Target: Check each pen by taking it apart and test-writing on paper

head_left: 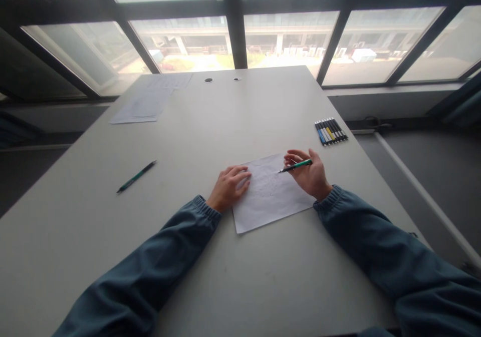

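A white sheet of paper (270,209) lies on the table before me, with faint dark sketch-like marks over its upper middle. My left hand (230,186) rests on its left edge, palm down and fingers loosely spread, holding nothing. Over the sheet's right side, my right hand (310,174) grips a green and black pen (298,164). The pen's thin tip points left toward the marks; whether it touches the paper I cannot tell.
A second green and black pen (136,177) lies on the table (210,131) to the left. At the right edge sits a row of several dark pens (330,131) with coloured parts. More paper sheets (145,104) lie far left. Windows (180,41) stand beyond the table.
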The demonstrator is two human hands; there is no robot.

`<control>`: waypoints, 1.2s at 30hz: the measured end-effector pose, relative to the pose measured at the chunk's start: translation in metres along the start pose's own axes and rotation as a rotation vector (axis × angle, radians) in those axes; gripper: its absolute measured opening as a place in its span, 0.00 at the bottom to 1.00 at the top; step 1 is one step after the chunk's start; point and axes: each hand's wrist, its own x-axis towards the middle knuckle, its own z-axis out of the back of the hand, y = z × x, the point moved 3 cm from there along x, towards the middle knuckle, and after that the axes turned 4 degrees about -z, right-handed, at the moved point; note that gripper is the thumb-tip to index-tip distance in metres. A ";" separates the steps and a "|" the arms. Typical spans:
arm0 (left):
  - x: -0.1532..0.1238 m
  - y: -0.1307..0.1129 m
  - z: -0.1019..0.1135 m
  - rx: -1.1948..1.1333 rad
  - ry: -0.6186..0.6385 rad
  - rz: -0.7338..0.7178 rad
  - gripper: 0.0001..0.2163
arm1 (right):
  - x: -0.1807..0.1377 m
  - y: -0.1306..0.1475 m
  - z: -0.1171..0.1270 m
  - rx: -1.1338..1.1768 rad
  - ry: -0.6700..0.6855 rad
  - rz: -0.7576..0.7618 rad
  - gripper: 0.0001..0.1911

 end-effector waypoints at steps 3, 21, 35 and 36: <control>0.000 -0.006 0.000 0.008 0.093 -0.074 0.14 | -0.001 -0.001 0.000 -0.099 -0.040 0.046 0.33; 0.000 -0.007 -0.005 -0.038 0.138 -0.124 0.23 | -0.012 -0.025 -0.022 -0.908 -0.039 0.352 0.10; 0.001 -0.010 -0.001 -0.048 0.141 -0.117 0.21 | -0.003 -0.025 -0.004 -1.058 -0.102 0.339 0.10; 0.001 -0.010 -0.001 -0.051 0.138 -0.117 0.21 | -0.003 -0.025 -0.004 -1.065 -0.102 0.341 0.10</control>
